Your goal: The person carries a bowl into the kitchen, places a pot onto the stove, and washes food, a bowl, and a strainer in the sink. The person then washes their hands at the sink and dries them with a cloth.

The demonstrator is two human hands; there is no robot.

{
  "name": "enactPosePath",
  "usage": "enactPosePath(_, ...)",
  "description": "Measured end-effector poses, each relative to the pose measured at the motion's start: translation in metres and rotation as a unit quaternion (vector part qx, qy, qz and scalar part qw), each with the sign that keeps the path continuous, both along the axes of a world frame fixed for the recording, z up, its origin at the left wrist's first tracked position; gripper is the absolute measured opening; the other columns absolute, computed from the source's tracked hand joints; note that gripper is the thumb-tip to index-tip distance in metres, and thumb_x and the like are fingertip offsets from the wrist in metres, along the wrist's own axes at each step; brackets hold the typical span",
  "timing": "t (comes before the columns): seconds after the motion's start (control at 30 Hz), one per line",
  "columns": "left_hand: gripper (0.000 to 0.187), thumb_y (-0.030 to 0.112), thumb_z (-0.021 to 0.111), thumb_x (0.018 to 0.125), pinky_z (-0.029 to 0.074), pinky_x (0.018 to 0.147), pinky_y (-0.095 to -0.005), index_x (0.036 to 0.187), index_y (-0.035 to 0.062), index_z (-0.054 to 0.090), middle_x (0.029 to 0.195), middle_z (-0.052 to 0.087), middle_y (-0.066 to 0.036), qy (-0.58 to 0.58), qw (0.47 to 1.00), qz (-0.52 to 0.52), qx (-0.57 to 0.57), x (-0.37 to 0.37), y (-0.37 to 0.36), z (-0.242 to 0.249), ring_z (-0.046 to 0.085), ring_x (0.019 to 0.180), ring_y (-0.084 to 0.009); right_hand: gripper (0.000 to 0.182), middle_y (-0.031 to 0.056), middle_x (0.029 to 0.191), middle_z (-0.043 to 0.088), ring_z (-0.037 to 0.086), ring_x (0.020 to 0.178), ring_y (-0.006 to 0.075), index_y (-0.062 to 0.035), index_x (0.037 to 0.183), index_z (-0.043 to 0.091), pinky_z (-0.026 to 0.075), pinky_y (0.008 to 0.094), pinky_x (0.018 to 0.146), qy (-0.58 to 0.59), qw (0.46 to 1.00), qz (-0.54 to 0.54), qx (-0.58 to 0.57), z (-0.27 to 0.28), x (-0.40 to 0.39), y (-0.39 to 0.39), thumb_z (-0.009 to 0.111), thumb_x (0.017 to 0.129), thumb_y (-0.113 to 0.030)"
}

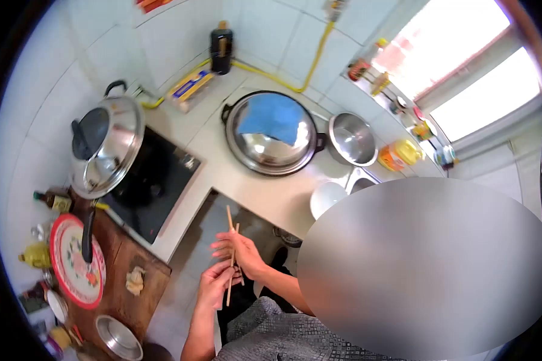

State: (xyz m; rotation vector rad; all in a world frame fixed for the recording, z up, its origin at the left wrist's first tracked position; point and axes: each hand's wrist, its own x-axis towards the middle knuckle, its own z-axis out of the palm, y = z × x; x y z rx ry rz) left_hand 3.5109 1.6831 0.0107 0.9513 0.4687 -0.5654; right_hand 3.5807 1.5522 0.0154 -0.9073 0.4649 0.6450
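Observation:
A pair of light wooden chopsticks (pixel 230 283) is held upright between my two hands, low in front of my body. My left hand (pixel 214 287) pinches the lower part between thumb and fingers. Just above it, my right hand (pixel 244 253) is around the upper part, with some of its fingers stretched out to the left. The upper tips stick out above the right hand, and the lower ends pass below the left fingers. Part of the grip is hidden by the fingers.
A lidded pan (pixel 271 162) with a blue cloth (pixel 272 117) on top stands on the counter. Left of it are a black cooktop (pixel 156 186) and a lidded wok (pixel 123 129). A wooden board (pixel 153 283) bears a floral tray (pixel 72 277). A grey blur covers the lower right.

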Motion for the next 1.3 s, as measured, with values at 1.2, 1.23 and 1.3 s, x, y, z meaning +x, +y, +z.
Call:
enactPosePath(1.2, 0.035, 0.012, 0.044, 0.097, 0.064, 0.063, -0.0378, 0.124, -0.0102, 0.048, 0.111, 0.062, -0.024, -0.02, 0.985, -0.054, 0.163, 0.093, -0.29, -0.081, 0.07, 0.084, -0.0296, 0.016, -0.0002, 0.069, 0.054, 0.038, 0.043, 0.0014, -0.0072, 0.108, 0.06, 0.025, 0.0175, 0.034, 0.008, 0.936, -0.241, -0.256, -0.056, -0.052, -0.379, 0.061, 0.096, -0.019)
enactPosePath(1.23, 0.033, 0.012, 0.044, 0.098, 0.064, 0.064, -0.0375, 0.122, -0.0101, 0.05, 0.11, 0.063, -0.023, -0.022, 0.985, -0.051, 0.165, 0.089, -0.277, -0.077, 0.07, 0.083, -0.0287, 0.017, 0.0003, 0.068, 0.054, 0.037, 0.043, 0.0016, -0.0068, 0.108, 0.061, 0.025, 0.0179, 0.035, 0.01, 0.936, -0.239, -0.258, -0.063, -0.054, -0.38, 0.061, 0.096, -0.018)
enactPosePath(1.3, 0.031, 0.011, 0.043, 0.097, 0.063, 0.062, -0.0354, 0.118, -0.0109, 0.052, 0.101, 0.066, -0.021, -0.041, 0.985, -0.048, 0.163, 0.081, -0.242, -0.057, 0.071, 0.078, -0.0267, 0.018, 0.0015, 0.068, 0.055, 0.037, 0.043, 0.0027, -0.0058, 0.109, 0.061, 0.024, 0.019, 0.035, 0.006, 0.942, -0.229, -0.246, -0.057, -0.056, -0.372, 0.062, 0.096, -0.017)
